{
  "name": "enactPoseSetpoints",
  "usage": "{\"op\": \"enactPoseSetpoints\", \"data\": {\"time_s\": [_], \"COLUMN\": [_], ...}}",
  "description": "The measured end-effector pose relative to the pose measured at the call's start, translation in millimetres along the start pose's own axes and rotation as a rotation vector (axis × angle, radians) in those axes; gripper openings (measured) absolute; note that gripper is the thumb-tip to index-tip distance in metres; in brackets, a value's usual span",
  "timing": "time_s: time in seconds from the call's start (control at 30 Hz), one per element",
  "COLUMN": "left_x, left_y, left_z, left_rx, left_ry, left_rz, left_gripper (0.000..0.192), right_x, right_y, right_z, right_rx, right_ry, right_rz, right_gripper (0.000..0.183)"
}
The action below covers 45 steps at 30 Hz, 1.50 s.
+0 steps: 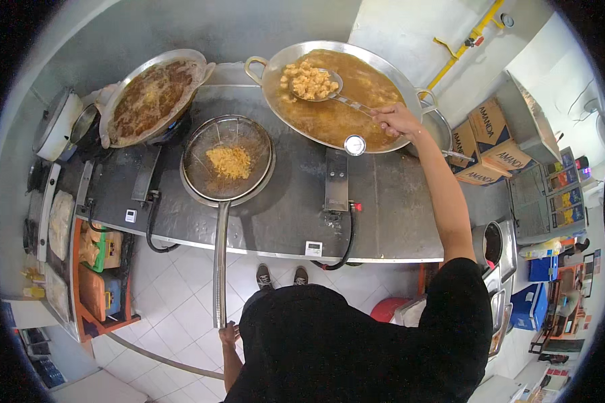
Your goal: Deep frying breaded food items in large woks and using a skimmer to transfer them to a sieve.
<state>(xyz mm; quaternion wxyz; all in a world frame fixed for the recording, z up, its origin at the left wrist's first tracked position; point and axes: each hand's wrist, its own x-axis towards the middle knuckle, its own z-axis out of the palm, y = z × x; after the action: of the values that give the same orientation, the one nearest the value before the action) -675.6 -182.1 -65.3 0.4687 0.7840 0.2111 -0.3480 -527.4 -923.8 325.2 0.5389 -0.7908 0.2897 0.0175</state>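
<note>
My right hand (396,121) is closed around the handle of a metal skimmer (341,80), whose bowl holds golden fried pieces (312,83) over the left part of a large two-handled wok of oil (333,136). A dial thermometer (354,145) sits at that wok's near rim. At the left, my left hand (229,333) is at the end of the long metal handle of a round mesh strainer (228,196); its grip is partly hidden. Yellow crumbs (229,162) lie in the strainer, which rests over a round metal vessel on the dark counter.
A second wok of bubbling oil (151,101) stands at the back left. Gas burner controls (337,181) and a small timer (313,248) are along the counter. Cardboard boxes (489,143) stand at the right, beyond a smaller pan (438,131). A black hose (352,237) hangs at the front edge.
</note>
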Motion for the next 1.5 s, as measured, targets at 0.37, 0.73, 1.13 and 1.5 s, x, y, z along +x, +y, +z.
{"op": "enactPoseSetpoints", "data": {"time_s": [0.37,0.73,1.13,1.5], "left_x": [33.3,74.2,53.2,67.9], "left_y": [-32.8,-56.4,-46.8,-42.2], "left_z": [-12.1,-29.1,-35.6,-29.7], "left_rx": [-0.397,-0.77,-0.383,-0.232], "left_ry": [-0.083,-0.274,-0.268,-0.174], "left_rz": [-0.157,0.149,-0.285,-0.119], "left_gripper": [0.012,0.034,0.025,0.027], "right_x": [-32.4,-27.5,-86.7,-61.4], "right_y": [-2.1,-27.2,-71.4,-37.7], "right_z": [-3.4,51.3,19.9,-31.0], "right_rx": [-0.441,-1.353,-1.507,-0.818], "right_ry": [0.162,0.454,0.66,0.083], "right_rz": [-0.16,-0.329,-0.003,0.151], "right_gripper": [0.033,0.01,0.014,0.015]}}
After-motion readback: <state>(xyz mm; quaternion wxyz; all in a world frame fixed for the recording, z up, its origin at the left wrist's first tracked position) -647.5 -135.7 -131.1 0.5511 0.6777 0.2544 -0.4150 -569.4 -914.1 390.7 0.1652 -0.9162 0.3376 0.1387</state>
